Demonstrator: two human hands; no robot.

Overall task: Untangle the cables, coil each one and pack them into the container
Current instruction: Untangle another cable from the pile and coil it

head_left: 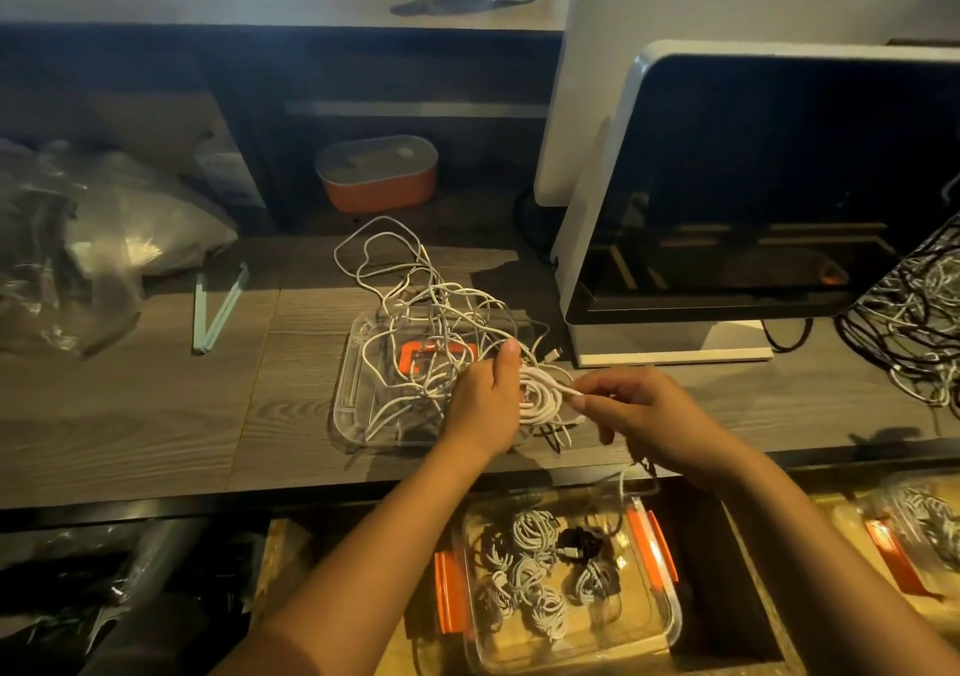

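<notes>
Grey wood-grain counter [156, 389] carries a tangle of white cables [415, 301]; beside it the left hand [483, 405] grips a partly wound white cable coil [540, 400], and the right hand [644, 415] pinches its loose strand. Below the counter edge, a clear plastic container with orange clips [639, 628] holds finished coils [530, 530].

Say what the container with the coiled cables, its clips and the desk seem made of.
Container: clear and glossy, either plastic or glass, hard to tell which; the coils show through its walls. Clips: opaque orange, smooth-looking, probably plastic. Desk: grey, matte surface with a wood-grain pattern; likely laminate, though real wood is possible.
</notes>
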